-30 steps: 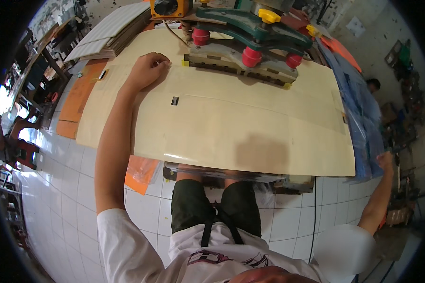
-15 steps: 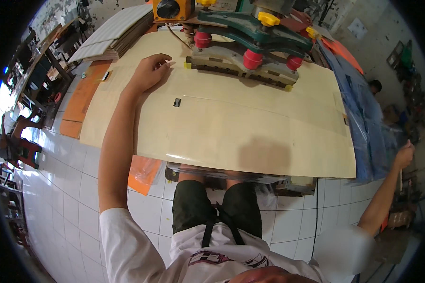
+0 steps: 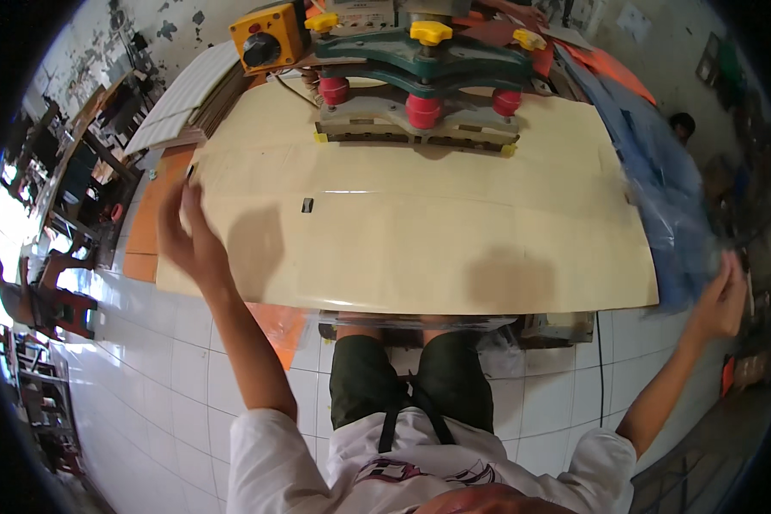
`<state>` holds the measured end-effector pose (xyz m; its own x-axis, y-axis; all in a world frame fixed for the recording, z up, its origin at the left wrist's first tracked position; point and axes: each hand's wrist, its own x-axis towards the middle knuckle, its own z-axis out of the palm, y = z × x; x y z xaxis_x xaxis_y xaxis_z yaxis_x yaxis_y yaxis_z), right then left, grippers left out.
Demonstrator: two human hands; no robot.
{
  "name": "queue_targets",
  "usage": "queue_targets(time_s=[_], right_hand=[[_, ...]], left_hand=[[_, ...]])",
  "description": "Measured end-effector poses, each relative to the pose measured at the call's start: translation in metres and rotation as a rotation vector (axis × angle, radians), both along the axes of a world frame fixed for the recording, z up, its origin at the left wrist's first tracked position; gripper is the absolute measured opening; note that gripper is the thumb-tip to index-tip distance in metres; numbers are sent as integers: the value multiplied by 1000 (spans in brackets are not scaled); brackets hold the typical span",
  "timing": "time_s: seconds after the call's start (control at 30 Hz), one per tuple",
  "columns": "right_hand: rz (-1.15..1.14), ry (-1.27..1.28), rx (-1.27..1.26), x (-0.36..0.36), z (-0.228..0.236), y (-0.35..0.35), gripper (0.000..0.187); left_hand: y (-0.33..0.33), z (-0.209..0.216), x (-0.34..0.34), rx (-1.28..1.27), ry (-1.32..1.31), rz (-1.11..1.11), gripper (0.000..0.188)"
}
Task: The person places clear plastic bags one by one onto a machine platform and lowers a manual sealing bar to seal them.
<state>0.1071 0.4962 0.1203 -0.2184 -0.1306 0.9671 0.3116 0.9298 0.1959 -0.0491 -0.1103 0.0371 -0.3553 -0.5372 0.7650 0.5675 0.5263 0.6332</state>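
My left hand [image 3: 195,237] is raised over the left edge of a cream-coloured board [image 3: 385,257]. Its fingers point away from me, slightly apart, with nothing seen in them. Far to the right, my right hand [image 3: 721,300] is closed beside a pile of blue and clear plastic sheets [image 3: 660,201]. Blur hides what its fingers pinch. A press head [image 3: 420,128] with a green frame, red knobs and yellow knobs stands over the far part of the board. A small dark tab [image 3: 307,206] sits on the board left of centre.
A yellow control box [image 3: 265,38] with a black dial stands at the back left. Beside it lies a stack of pale sheets [image 3: 188,94]. Orange material [image 3: 608,73] lies at the far right. Below the board's near edge are my legs and a tiled floor [image 3: 163,385].
My left hand has left the board near the press and moved left and toward me. My right hand has shifted slightly nearer. The view has turned slightly, so the press appears further left.
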Motion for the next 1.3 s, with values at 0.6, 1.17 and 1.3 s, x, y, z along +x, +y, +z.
queue_targets(time_s=[0.6,1.17,1.3], right_hand=[[1151,-570,-377,68,-169,-267,38],[947,-529,-1643,48,-194,-167,45],[1341,-668,-1806,50,-201,-139,52]], left_hand=[[185,-73,180,717,-663,-1688,65],[128,-83,176,859,-818,-1149,49],[118,-87,174,780,-858,-1135,51]])
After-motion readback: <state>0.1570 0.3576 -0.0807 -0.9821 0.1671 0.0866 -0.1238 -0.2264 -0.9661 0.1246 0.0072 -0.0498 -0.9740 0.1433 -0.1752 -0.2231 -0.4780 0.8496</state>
